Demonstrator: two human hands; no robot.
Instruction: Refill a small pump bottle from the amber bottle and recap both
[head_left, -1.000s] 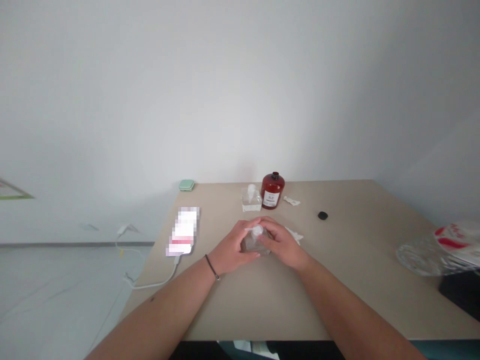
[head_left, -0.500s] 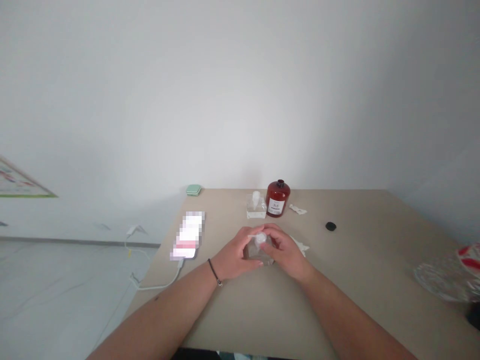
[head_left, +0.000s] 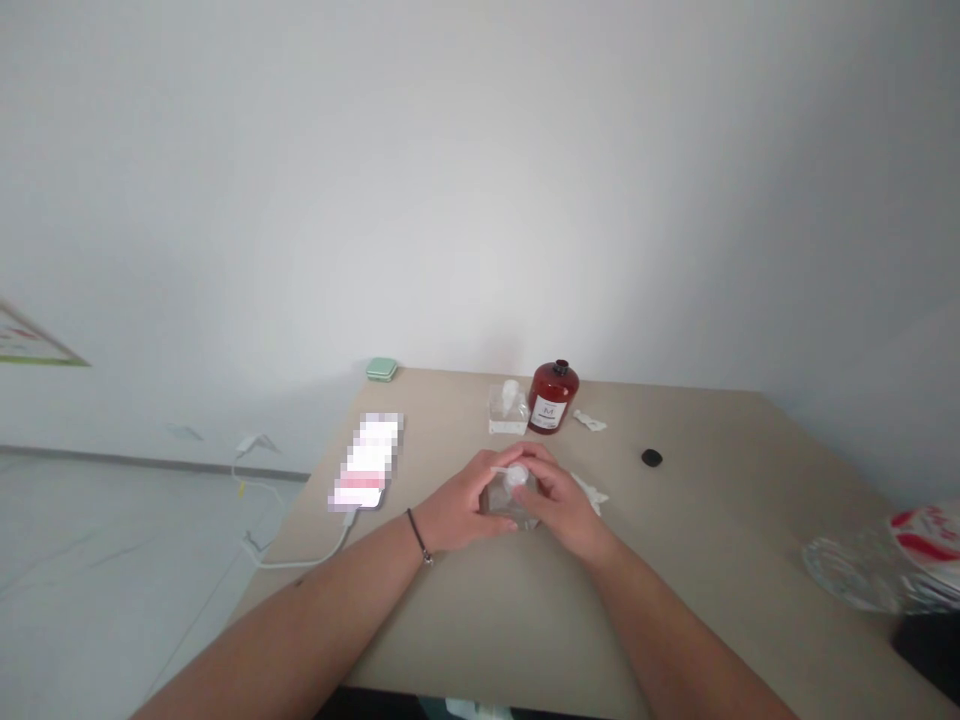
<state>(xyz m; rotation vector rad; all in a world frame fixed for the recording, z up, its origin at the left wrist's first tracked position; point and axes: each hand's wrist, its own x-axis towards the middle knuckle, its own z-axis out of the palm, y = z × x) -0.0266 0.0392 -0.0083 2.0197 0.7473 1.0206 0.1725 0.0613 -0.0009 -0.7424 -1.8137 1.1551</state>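
Lower centre: left hand [head_left: 459, 505] clamped on clear bottle [head_left: 501, 507], right hand [head_left: 566, 500] closed round its white pump [head_left: 517, 475]. Pump's on, tightness unclear; brown bottle [head_left: 553, 392], centre, uncapped.

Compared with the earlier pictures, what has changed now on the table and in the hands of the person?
Nothing on the table has visibly moved, and nothing was taken up or let go; only the camera view shifted slightly. The left hand and right hand stay around the clear pump bottle. The red-brown bottle, phone and black disc stayed in place.
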